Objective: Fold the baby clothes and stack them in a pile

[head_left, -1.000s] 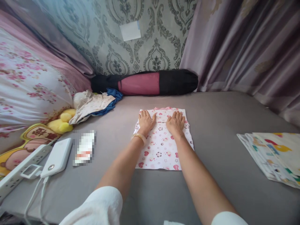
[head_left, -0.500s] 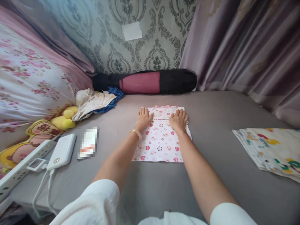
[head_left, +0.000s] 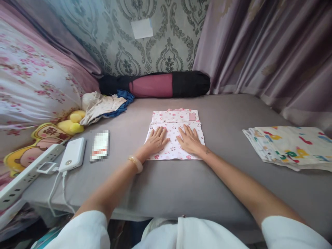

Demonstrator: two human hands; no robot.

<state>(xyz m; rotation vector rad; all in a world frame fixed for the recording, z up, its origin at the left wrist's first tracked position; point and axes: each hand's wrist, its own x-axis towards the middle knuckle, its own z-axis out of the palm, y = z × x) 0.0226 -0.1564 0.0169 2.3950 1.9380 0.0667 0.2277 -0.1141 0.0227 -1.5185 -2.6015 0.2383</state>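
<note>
A white garment (head_left: 173, 148) with pink hearts and small flowers lies folded on the grey sheet. Its far end is folded over into a strip (head_left: 169, 116) with a pink cuff at the right. My left hand (head_left: 157, 140) rests flat on the garment's left half, fingers spread, a pale bangle (head_left: 136, 164) on the wrist. On the right half my right hand (head_left: 190, 140) lies flat too, its fingers apart and pointing away from me. Neither hand grips the cloth; both palms press on its near part.
Folded cloth with coloured prints (head_left: 293, 145) lies at the right. On the left are a white power bank (head_left: 72, 155) with cables, a power strip (head_left: 31, 178), a blurred-out packet (head_left: 100, 145) and plush toys (head_left: 70, 123). A black-and-pink long bag (head_left: 150, 85) lies along the wall.
Both hands have slid toward me, from the folded strip at the far end to the garment's near part. The strip and its pink cuff are now uncovered. The view has shifted slightly.
</note>
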